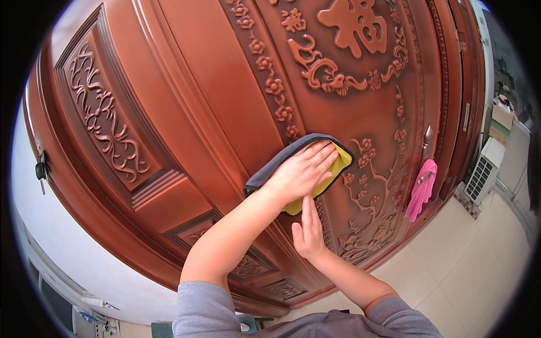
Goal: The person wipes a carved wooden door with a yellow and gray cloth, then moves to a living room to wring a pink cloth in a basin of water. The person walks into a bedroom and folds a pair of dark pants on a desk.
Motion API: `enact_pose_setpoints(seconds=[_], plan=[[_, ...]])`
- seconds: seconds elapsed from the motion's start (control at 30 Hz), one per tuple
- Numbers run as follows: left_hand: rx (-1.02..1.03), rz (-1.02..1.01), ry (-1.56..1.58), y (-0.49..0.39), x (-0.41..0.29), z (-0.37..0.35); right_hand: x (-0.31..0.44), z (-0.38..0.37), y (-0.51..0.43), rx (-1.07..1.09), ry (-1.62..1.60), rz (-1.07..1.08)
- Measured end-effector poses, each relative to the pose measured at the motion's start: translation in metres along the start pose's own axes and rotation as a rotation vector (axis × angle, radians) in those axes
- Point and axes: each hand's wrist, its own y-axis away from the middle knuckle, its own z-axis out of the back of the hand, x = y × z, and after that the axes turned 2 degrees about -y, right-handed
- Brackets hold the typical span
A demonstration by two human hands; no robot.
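Note:
A grey and yellow microfibre cloth (291,158) with dark edging lies against the carved red-brown door (219,105). My left hand (300,173) is flat on its yellow side and presses it to the door, fingers stretched out. Part of the cloth's grey side shows above and left of that hand. My right hand (310,232) is just below, thumb out and fingers straight, with nothing in it. Its fingertips reach the cloth's lower edge by my left palm; whether they press on it cannot be told. Raised flowers and branches (370,190) stand out on the panel to the right.
A pink cloth (422,190) hangs from the metal door handle (427,137) at right. Beyond it an air-conditioner outdoor unit (482,173) stands on the tiled floor (456,257), with a cardboard box (501,122) behind. Keys (41,169) hang at the door's left edge.

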Motion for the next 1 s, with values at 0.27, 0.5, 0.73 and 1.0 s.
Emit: enact_pose_setpoints(seconds=[0.27,0.5,0.73,1.0], plan=[[-0.281,0.42,-0.476,-0.052,0.1,0.069,0.005,0.036,-0.178,-0.011,0.347,0.239],[-0.393,0.562,-0.589,-0.102,0.123,0.067,0.008,0.056,-0.219,-0.059,0.472,0.299],[-0.335,0.423,-0.338,-0.059,0.061,0.04,-0.005,0.082,-0.154,0.087,0.543,0.196],[-0.161,0.259,-0.209,-0.021,0.036,0.036,-0.021,0.094,-0.114,0.102,0.523,0.119]])
